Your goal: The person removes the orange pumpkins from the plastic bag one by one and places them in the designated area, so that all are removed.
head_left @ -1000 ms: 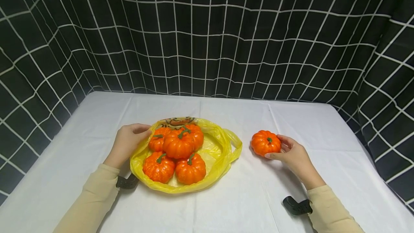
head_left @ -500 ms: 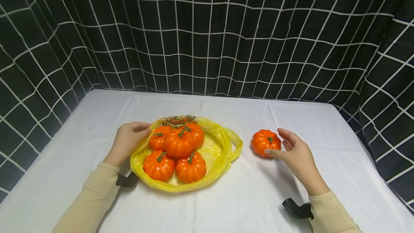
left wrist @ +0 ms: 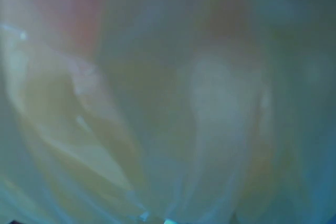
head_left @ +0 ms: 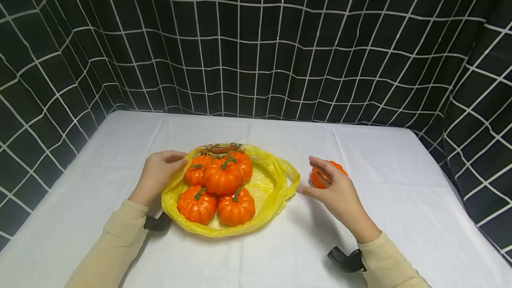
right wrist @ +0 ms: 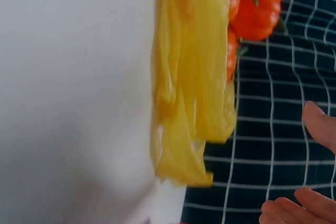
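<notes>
A yellow plastic bag (head_left: 276, 203) lies open on the table with several small orange pumpkins (head_left: 222, 177) inside, one resting on top of the others. My left hand (head_left: 158, 174) holds the bag's left rim; its fingertips are partly hidden by the plastic. Blurred plastic film (left wrist: 157, 103) fills the left wrist view. My right hand (head_left: 336, 194) holds nothing, its fingers apart and pointing left at the bag's handle (head_left: 294, 177). Behind that hand sits a lone pumpkin (head_left: 338, 166), partly covered by it. The right wrist view shows the bag (right wrist: 194, 77) beyond the fingers (right wrist: 317, 124).
A white cloth (head_left: 264, 261) covers the table. Dark curtains with a white grid (head_left: 256, 48) stand behind it and at both sides. A black wrist mount (head_left: 346, 260) juts from the right sleeve, another (head_left: 157, 222) from the left.
My right hand has let go of the lone pumpkin and moved left, toward the bag's handle. The pumpkin stays on the table. My left hand keeps its place at the bag's rim.
</notes>
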Available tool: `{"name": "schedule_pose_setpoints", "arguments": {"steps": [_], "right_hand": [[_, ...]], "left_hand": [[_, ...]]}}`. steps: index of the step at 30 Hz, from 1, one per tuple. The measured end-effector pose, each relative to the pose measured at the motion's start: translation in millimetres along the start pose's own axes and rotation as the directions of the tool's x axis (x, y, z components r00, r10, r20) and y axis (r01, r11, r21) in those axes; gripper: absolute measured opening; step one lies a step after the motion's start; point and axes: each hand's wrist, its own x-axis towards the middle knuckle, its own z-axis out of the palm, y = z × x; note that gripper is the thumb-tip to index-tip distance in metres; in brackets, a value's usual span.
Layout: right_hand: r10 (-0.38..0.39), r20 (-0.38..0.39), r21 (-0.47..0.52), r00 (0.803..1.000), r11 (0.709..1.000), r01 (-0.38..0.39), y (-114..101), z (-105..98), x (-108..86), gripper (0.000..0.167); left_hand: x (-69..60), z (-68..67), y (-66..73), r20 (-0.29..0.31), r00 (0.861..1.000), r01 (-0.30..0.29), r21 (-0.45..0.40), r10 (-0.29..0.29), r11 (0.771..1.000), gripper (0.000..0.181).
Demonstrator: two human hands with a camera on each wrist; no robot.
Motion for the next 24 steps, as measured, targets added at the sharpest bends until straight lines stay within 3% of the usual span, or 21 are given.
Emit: {"name": "schedule_pose_setpoints", "arguments": {"steps": [12,24], "right_hand": [[-0.035,0.107,0.070,0.994,0.997,0.027,-11.9,32.7,8.8,0.078],[-0.050,0.147,0.109,0.988,0.993,0.034,-17.6,51.4,11.5,0.077]], "left_hand": [[0.1,0.2,2.3,-0.002,1.000,0.002,-0.018,-0.002,1.000,0.037],[-1.2,-0.4,2.2,-0.005,1.000,-0.009,-0.010,0.009,1.000,0.036]]}}
